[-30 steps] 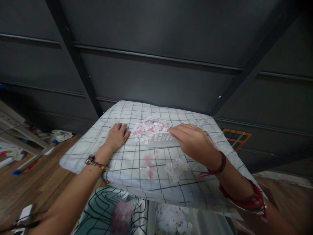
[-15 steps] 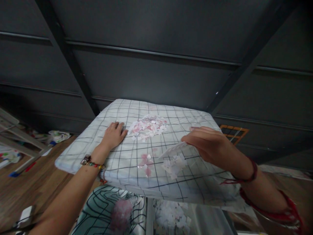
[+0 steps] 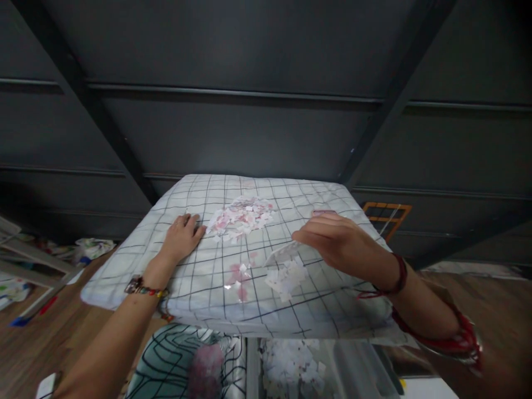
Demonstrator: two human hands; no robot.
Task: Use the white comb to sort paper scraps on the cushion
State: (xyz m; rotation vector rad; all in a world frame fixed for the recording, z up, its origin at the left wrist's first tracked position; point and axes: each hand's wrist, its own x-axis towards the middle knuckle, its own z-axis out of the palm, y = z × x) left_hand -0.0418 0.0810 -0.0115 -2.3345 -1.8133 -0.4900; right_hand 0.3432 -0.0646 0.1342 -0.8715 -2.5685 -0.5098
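Note:
A heap of white and pinkish paper scraps (image 3: 243, 217) lies on a table covered with a white checked cloth (image 3: 291, 194). My left hand (image 3: 183, 235) rests flat on the cloth at the heap's left edge, fingers stretched and holding nothing. My right hand (image 3: 330, 238) pinches a thin, curved white piece (image 3: 279, 254), whose kind I cannot make out. Its free end hangs over a smaller pile of white paper scraps (image 3: 286, 279) near the front edge. Left of that pile lie small clear packets with pink contents (image 3: 240, 280). A flat pinkish object (image 3: 324, 212) shows behind my right hand.
Below the table's front edge are a clear plastic bin (image 3: 253, 366) with white scraps in it and a green black-lined cloth (image 3: 162, 360) bearing a pink bundle (image 3: 205, 368). A dark panelled wall (image 3: 241, 133) stands behind. An orange frame (image 3: 390, 216) leans at right.
The view has shifted, so the table sits slightly farther left. My right hand keeps hold of the white piece, which now looks more curved. My left hand stays in place on the cloth.

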